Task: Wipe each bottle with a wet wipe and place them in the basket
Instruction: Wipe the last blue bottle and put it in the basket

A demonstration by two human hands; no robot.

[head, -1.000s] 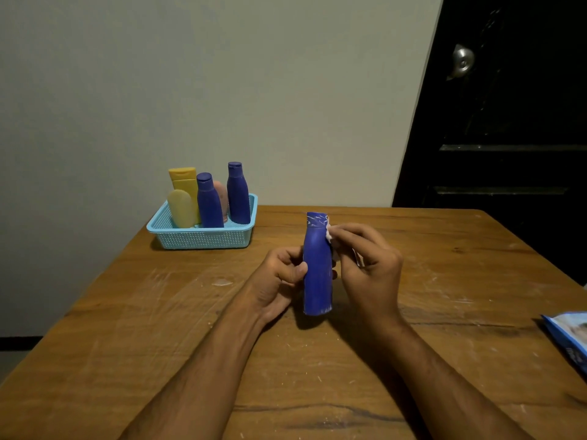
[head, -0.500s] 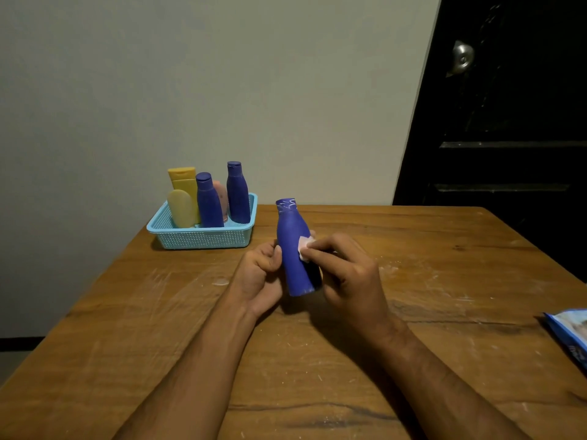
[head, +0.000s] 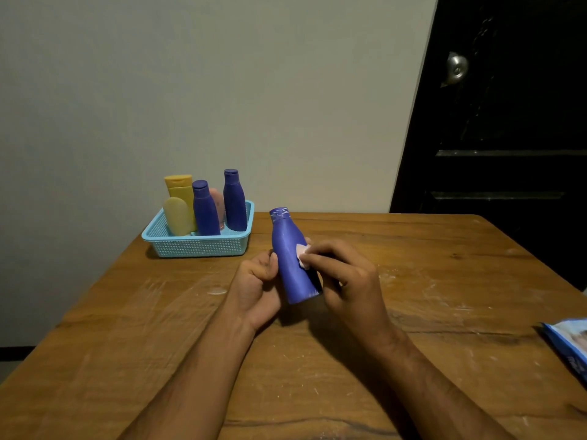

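A blue bottle [head: 292, 262] is held above the wooden table [head: 428, 312], tilted with its cap toward the upper left. My left hand [head: 254, 287] grips its left side. My right hand [head: 346, 277] presses a small white wet wipe [head: 303, 256] against the bottle's right side with the fingertips. At the back left stands a light blue basket [head: 197, 246] holding several bottles: two blue ones [head: 205, 214], a tall yellow one [head: 179, 188], a pale yellow one [head: 177, 215] and a pink one partly hidden behind them.
A blue wet-wipe pack [head: 568, 341] lies at the table's right edge. A grey wall stands behind the table, and a dark door with a metal knob [head: 455, 68] is at the back right. White smears mark the tabletop.
Both hands carried the blue bottle left and away from me, tilting its cap to the left. The wipe slid from the neck down to the bottle's middle.
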